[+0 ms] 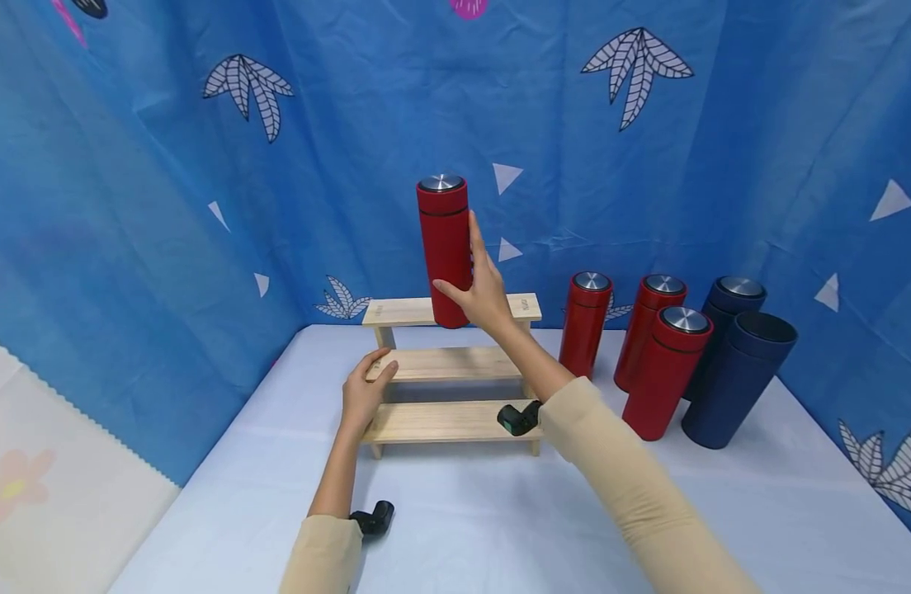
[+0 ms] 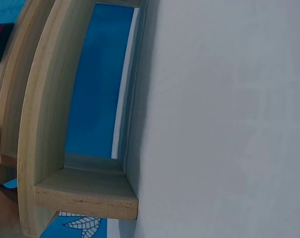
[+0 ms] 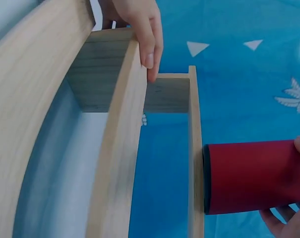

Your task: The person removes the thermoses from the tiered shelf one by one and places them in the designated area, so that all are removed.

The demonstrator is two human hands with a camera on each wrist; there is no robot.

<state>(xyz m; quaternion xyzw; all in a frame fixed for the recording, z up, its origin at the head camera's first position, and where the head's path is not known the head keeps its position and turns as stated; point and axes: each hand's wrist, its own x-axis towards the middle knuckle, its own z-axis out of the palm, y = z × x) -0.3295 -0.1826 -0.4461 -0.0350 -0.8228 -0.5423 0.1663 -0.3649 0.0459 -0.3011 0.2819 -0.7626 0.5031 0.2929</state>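
Observation:
A three-step wooden rack (image 1: pixel 448 363) stands on the white table against the blue cloth. My right hand (image 1: pixel 481 293) grips a tall red flask (image 1: pixel 444 247) with a steel lid, upright, its base at the top step (image 1: pixel 396 311). In the right wrist view the red flask (image 3: pixel 254 176) meets the edge of the top board (image 3: pixel 194 148). My left hand (image 1: pixel 366 388) holds the left end of the middle step, thumb on top. In the right wrist view its fingers (image 3: pixel 145 29) curl over that board. The left wrist view shows the rack's underside (image 2: pixel 55 139).
Three more red flasks (image 1: pixel 585 322) (image 1: pixel 649 326) (image 1: pixel 667 367) and two dark blue ones (image 1: pixel 738 375) (image 1: pixel 730 309) stand to the right of the rack. Blue patterned cloth (image 1: pixel 129 206) walls the back and sides. White tabletop (image 1: pixel 463 511) lies in front.

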